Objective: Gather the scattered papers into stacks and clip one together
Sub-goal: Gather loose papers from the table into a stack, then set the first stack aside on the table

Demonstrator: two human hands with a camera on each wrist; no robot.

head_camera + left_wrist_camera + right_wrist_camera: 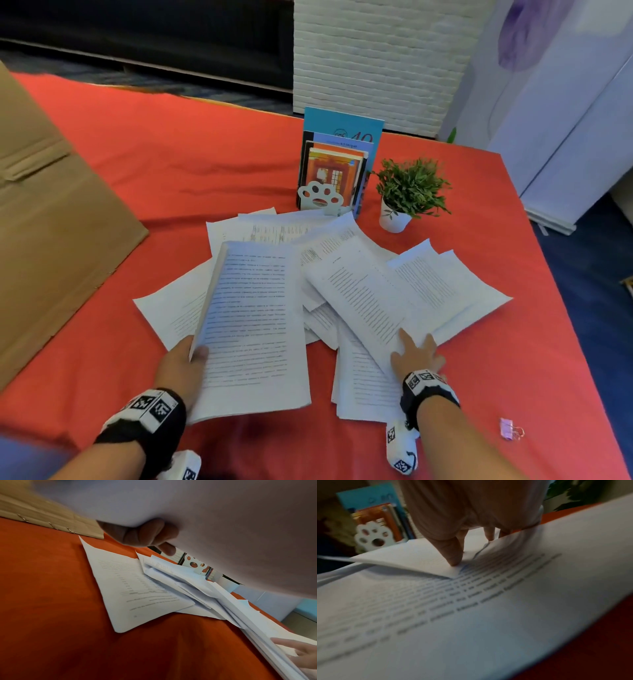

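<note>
Left hand (178, 366): nearest the camera, it pinches the gathered sheaf (251, 325) at its left edge, thumb on top and fingers (150, 534) curled beneath, tilting it up off the red tablecloth (171, 154), probably to keep collected pages apart from loose ones.
Right hand (416, 356): fingers spread flat, pressing the top printed sheet (363, 294) just right of the sheaf; a fingertip (453, 561) pins its corner, seemingly to slide it in.
Scattered papers (445, 284): fanned and overlapping beside and beyond the sheaf, one loose page (171, 308) poking out to its left; most remain ungathered.
Binder clip (510, 428): pale purple, well right of the sheaf, near the table edge, untouched.
Books (337, 164): upright behind a paw-shaped bookend (318, 197), beyond the sheaf.
Potted plant (407, 192): just right of the books.
Cardboard box (44, 205): far left of the sheaf.
</note>
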